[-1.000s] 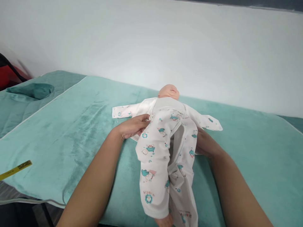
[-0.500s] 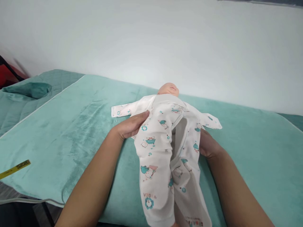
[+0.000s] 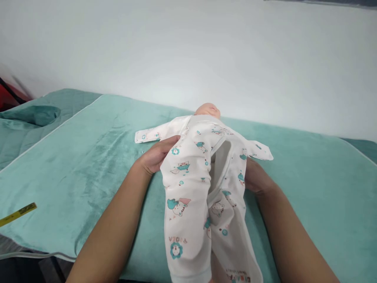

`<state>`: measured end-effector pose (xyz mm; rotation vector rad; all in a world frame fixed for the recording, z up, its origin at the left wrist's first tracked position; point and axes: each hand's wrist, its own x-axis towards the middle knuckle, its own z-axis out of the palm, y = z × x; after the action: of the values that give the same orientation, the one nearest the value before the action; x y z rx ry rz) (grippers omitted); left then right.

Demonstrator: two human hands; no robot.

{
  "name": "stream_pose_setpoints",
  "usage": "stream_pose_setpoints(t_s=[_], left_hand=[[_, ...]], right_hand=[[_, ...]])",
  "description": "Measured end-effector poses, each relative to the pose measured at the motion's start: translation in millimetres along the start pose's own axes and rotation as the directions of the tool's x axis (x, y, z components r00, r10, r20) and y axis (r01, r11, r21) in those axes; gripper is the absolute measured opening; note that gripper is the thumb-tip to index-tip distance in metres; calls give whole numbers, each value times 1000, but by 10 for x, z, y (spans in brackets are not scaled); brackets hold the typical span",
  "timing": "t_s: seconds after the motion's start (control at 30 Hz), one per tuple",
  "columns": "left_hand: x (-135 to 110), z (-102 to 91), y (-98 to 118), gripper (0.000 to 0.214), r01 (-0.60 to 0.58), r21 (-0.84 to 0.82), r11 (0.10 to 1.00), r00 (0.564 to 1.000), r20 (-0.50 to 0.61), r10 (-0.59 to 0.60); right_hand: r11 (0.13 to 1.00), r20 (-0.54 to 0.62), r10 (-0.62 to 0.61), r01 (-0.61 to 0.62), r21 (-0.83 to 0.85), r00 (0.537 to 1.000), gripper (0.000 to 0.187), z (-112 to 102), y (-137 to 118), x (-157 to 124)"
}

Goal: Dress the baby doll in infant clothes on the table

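A baby doll lies on its back, head toward the wall, in a white printed long-sleeved top with both sleeves spread out. White baby pants with bear and boat prints cover its body and legs, with a gap between the two legs. At the upper left side of the pants, my left hand is closed on the fabric, thumb side up, its other fingers partly underneath. My right hand touches the opposite side of the pants; its fingers are hidden behind the cloth.
The doll lies on a teal padded cover with white piping. A yellow strip is at the left edge. A white wall rises behind, and a teal piece with an oval hollow lies at the far left.
The whole scene has shifted slightly left in view. Both hands stay at the sides of the pants, and the cloth at the doll's waist lies a little flatter.
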<state>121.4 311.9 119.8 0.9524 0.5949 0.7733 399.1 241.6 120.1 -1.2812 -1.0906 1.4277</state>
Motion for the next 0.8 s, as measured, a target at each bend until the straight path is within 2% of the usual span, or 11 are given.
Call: stream_pose_setpoints(t_s=[0.2,0.27,0.33,0.43,0.6,0.8], left_hand=[[-16,36,16,57,11,56,998,999,50,-14],[-22,50,27,59,25,76,997,997,67,-30],[-20,50,35,57,46,92,995,996,73,-53],[-4,34,41,54,66,129,989,995,61,-75],[9,40,66,48,47,227,973,999,-10,-46],[4,117,67,26,-4,276,961,993,-113,37]], right_hand=[[999,-88,-29,32,41,996,18,-69,31,58],[996,-98,-28,36,85,995,24,-92,34,75],[992,-81,-19,29,121,997,30,-114,33,84],[993,-31,-13,16,119,999,28,-132,9,77],[998,24,-5,3,62,1000,27,-111,-99,34],[999,-31,-7,8,52,999,22,-94,-79,68]])
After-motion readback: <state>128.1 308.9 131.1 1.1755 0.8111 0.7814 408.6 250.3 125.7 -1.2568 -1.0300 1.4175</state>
